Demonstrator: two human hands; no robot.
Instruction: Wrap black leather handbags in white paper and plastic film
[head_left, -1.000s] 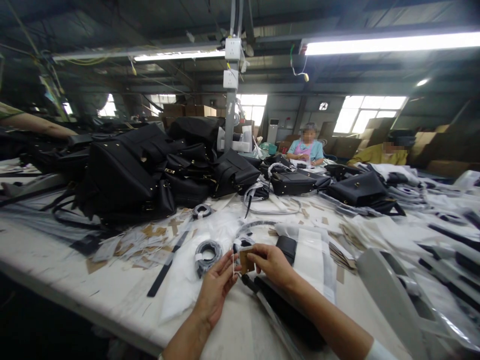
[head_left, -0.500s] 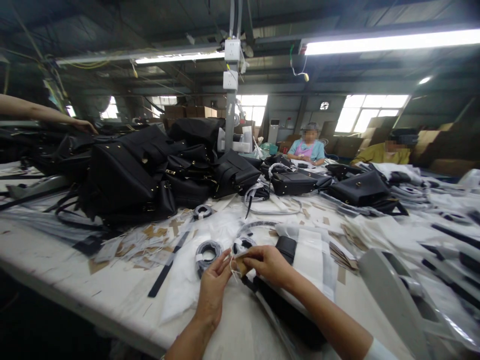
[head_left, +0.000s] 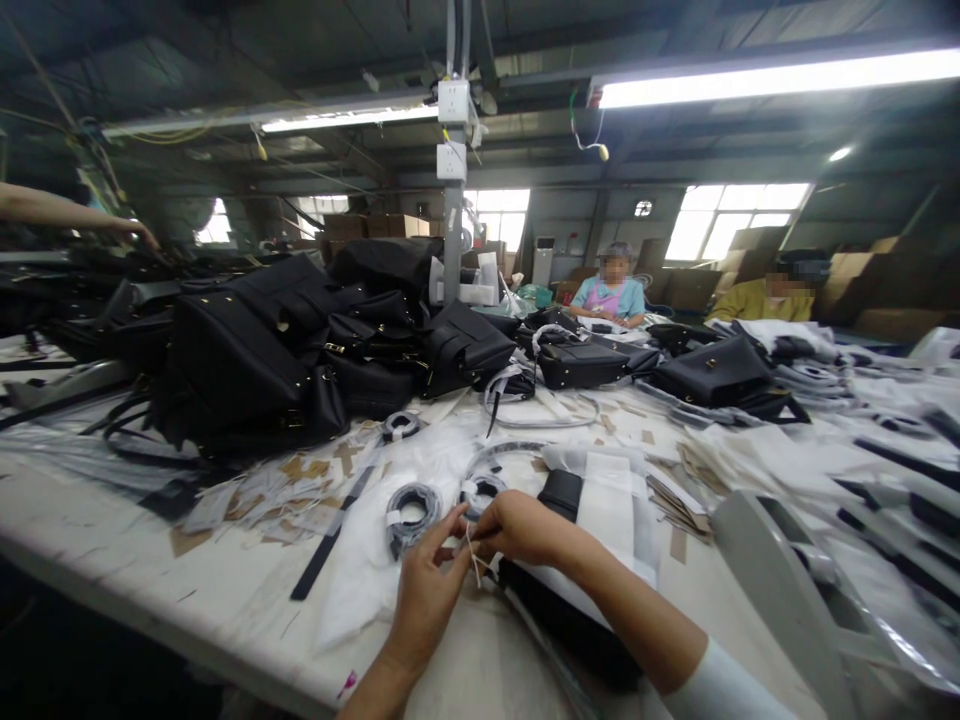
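My left hand [head_left: 431, 590] pinches a thin white string [head_left: 475, 560] near the table's front. My right hand [head_left: 529, 535] meets it from the other side, its fingers closed around the string's small brown tag, which they mostly cover. Below my right forearm lies a black bag [head_left: 570, 622], with white wrapping and a black strap end [head_left: 560, 493] beyond it. Just past my fingertips rest two coiled straps in clear film, a left coil [head_left: 431, 510] and a right coil [head_left: 491, 484].
Black handbags [head_left: 232, 370] are heaped along the table's far side. Loose tags [head_left: 262, 500] lie at the left, and a grey tape dispenser [head_left: 772, 590] stands at the right. Two people sit across the table; another person's arm [head_left: 67, 210] reaches in at the left.
My hands have come closer together at the string, and my right fingers now cover most of the tag. The view has shifted slightly. The arm at the far left has moved leftward.
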